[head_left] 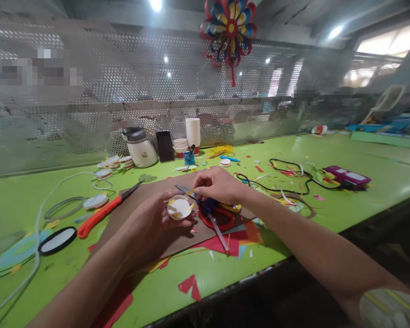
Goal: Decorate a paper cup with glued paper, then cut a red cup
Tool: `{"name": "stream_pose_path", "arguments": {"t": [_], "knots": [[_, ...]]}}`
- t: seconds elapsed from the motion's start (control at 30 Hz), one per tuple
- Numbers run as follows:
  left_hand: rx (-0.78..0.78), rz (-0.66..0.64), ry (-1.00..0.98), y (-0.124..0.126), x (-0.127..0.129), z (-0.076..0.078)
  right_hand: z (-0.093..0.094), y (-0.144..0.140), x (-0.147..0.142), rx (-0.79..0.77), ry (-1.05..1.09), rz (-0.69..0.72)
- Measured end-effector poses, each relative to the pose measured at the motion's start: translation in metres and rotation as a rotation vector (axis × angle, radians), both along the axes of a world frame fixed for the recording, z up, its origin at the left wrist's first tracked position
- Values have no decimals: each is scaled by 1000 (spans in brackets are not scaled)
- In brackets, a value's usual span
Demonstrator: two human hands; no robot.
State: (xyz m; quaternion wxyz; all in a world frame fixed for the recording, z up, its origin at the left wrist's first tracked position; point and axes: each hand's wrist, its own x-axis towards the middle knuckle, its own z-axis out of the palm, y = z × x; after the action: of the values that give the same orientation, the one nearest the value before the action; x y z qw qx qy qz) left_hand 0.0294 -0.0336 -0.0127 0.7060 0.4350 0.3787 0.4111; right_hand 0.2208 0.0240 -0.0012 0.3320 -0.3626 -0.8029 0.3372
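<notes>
The left hand [153, 223] pinches a small white paper disc [179, 208], holding it upright just left of the right hand [218, 184]. That hand's fingers are curled, pinching a tiny yellow paper bit [190, 192] at the disc's upper right edge. Red-handled scissors [215, 216] lie beneath on brown cardboard [146, 189], long axis running far-left to near-right. Far behind stands a stack of paper cups [192, 133]; their contents cannot be seen.

bright ceiling lamps [156, 4] far overhead, window [391, 43] glare far right, wide-angle bending at edges, pixelated patches far left and right, tabletop [362, 155] evenly lit
</notes>
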Motion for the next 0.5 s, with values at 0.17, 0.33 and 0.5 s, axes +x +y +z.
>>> {"name": "stream_pose_path", "arguments": {"t": [0.17,0.33,0.5], "knots": [[-47,-64,104,2,2,-6,5,-6,3,213,-110,47],[-17,-100,88,2,5,-14,7,-10,4,361,-297,113],[-33,-84,89,1,6,-13,7,-9,4,352,-352,152]]}}
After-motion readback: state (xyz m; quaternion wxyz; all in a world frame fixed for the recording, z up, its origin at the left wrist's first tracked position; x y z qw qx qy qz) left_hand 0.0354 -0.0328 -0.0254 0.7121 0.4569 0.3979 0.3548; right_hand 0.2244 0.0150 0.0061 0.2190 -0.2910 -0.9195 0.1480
